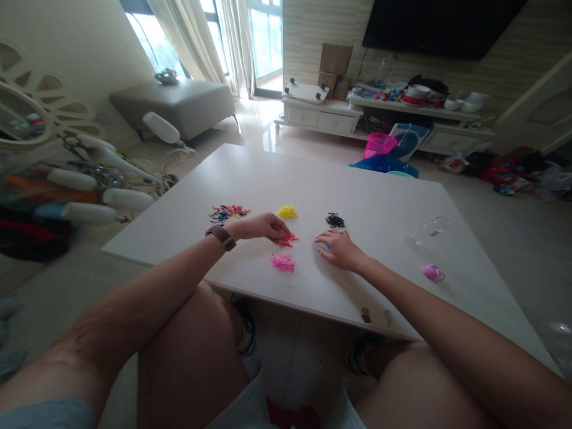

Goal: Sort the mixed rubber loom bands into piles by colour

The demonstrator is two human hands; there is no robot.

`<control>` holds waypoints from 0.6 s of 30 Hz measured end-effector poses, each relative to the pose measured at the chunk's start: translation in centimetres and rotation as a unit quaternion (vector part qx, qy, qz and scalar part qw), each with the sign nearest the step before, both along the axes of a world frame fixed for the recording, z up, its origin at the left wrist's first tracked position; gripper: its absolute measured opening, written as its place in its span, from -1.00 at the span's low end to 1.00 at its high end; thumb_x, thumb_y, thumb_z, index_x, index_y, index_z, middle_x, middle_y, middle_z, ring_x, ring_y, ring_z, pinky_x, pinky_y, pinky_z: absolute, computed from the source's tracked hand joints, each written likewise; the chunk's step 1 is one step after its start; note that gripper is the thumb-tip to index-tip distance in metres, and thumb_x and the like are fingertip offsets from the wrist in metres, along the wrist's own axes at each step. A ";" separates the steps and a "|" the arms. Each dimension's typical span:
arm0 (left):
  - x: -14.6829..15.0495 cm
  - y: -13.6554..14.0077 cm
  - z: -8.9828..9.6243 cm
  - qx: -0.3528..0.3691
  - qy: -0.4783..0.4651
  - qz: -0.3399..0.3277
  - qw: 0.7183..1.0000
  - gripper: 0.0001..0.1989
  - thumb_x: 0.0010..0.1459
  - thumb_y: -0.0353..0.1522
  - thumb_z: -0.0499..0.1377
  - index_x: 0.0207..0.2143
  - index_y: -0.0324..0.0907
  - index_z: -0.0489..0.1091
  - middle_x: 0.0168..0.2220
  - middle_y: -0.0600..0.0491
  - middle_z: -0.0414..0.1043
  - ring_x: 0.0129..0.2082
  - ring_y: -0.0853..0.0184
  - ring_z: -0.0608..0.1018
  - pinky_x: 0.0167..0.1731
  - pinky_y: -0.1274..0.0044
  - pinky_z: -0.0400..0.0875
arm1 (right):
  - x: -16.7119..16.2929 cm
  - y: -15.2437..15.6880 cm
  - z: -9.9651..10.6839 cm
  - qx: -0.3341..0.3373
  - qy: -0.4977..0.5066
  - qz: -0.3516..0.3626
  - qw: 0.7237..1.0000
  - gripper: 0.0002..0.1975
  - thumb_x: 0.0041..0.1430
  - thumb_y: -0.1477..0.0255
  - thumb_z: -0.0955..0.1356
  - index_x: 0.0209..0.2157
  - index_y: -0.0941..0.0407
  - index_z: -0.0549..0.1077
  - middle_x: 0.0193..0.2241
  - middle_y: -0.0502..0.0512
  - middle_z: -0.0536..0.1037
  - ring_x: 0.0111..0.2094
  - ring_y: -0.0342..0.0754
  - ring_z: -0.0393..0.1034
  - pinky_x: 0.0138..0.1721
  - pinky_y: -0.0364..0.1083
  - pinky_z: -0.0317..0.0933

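My left hand (267, 227) reaches across the white table with its fingers pinched together at a small pile of red plastic pieces (290, 239). Whatever lies between those fingertips is hidden. My right hand (339, 247) rests low over the tabletop, fingers apart, with a bit of blue (328, 246) showing by its fingers. Just beyond it lies a heap of black pieces (335, 220). A yellow pile (286, 211) sits behind my left hand, and a pink pile (283, 263) in front. Left of them is a mixed-colour heap (229, 213), partly behind my left wrist.
On the table's (379, 190) right side are a clear bottle-like container (429, 231) and a pink plastic item (432, 273). A small yellow figure (365, 314) and a pale item (388, 318) lie near the front edge. A lamp with white shades (129, 198) borders the left side.
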State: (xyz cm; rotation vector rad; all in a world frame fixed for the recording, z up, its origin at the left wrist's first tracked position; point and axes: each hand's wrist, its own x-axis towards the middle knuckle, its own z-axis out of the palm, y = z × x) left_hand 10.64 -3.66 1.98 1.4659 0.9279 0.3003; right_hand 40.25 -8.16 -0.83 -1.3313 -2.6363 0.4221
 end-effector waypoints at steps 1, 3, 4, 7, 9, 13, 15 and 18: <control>0.0 0.2 -0.1 0.029 0.016 0.010 0.999 -0.70 -0.09 -0.36 0.42 -0.25 -0.27 0.61 -0.32 -0.06 0.63 -0.34 0.30 0.62 -0.21 0.48 0.52 | 0.0 -0.1 0.0 -0.001 0.001 0.003 1.000 -0.72 0.26 0.39 0.32 -0.04 0.13 0.54 0.03 0.23 0.58 0.12 0.14 0.34 0.07 0.12 0.03; 0.0 0.6 -0.3 0.097 0.058 0.026 0.993 -0.77 -0.10 -0.40 0.40 -0.31 -0.27 0.60 -0.40 -0.02 0.61 -0.40 0.32 0.60 -0.32 0.53 0.50 | 0.0 -0.1 0.0 -0.003 0.003 0.006 1.000 -0.73 0.26 0.40 0.32 -0.05 0.13 0.54 0.03 0.22 0.58 0.12 0.13 0.34 0.07 0.13 0.02; 0.0 0.8 -0.4 0.124 0.080 0.031 0.989 -0.80 -0.10 -0.42 0.38 -0.33 -0.26 0.60 -0.43 -0.01 0.60 -0.43 0.33 0.59 -0.37 0.55 0.48 | 0.0 -0.2 0.0 -0.004 0.004 0.006 1.000 -0.73 0.26 0.41 0.32 -0.05 0.13 0.54 0.03 0.22 0.58 0.11 0.13 0.35 0.07 0.13 0.02; 0.0 1.3 -0.9 0.168 0.124 0.031 0.977 -0.85 -0.07 -0.45 0.34 -0.36 -0.25 0.59 -0.47 0.00 0.58 -0.49 0.35 0.58 -0.46 0.58 0.43 | 0.1 -0.2 0.1 -0.007 0.010 0.006 1.000 -0.74 0.24 0.42 0.33 -0.06 0.13 0.54 0.02 0.23 0.58 0.11 0.14 0.35 0.07 0.13 0.02; 0.1 1.4 -1.1 0.183 0.149 0.024 0.971 -0.87 -0.05 -0.47 0.31 -0.36 -0.25 0.59 -0.48 0.01 0.57 -0.51 0.36 0.57 -0.49 0.59 0.41 | 0.0 -0.2 0.2 -0.007 0.014 0.010 1.000 -0.75 0.24 0.43 0.34 -0.07 0.12 0.54 0.01 0.23 0.58 0.11 0.14 0.35 0.06 0.13 0.02; 0.2 1.3 -1.0 0.204 0.193 0.016 0.959 -0.84 -0.04 -0.47 0.31 -0.33 -0.25 0.60 -0.51 0.02 0.56 -0.53 0.36 0.57 -0.51 0.61 0.37 | -0.6 -0.9 0.4 -0.006 0.030 0.023 0.999 -0.75 0.23 0.44 0.34 -0.07 0.11 0.53 0.00 0.21 0.58 0.09 0.12 0.36 0.05 0.13 0.05; 0.0 1.3 -0.7 0.210 0.200 0.025 0.957 -0.82 -0.03 -0.44 0.32 -0.30 -0.25 0.60 -0.50 0.02 0.57 -0.52 0.36 0.58 -0.51 0.61 0.37 | -1.4 -1.7 0.7 -0.010 0.045 0.039 0.998 -0.74 0.25 0.43 0.34 -0.04 0.10 0.52 0.01 0.22 0.58 0.08 0.11 0.36 0.03 0.12 0.07; -0.8 1.7 -0.4 0.219 0.188 0.052 0.956 -0.80 -0.01 -0.39 0.32 -0.28 -0.25 0.60 -0.39 -0.01 0.60 -0.51 0.37 0.58 -0.50 0.60 0.39 | -3.1 -3.3 1.4 -0.011 0.064 0.082 0.995 -0.73 0.28 0.43 0.32 0.00 0.09 0.50 0.03 0.21 0.57 0.09 0.10 0.35 0.02 0.10 0.10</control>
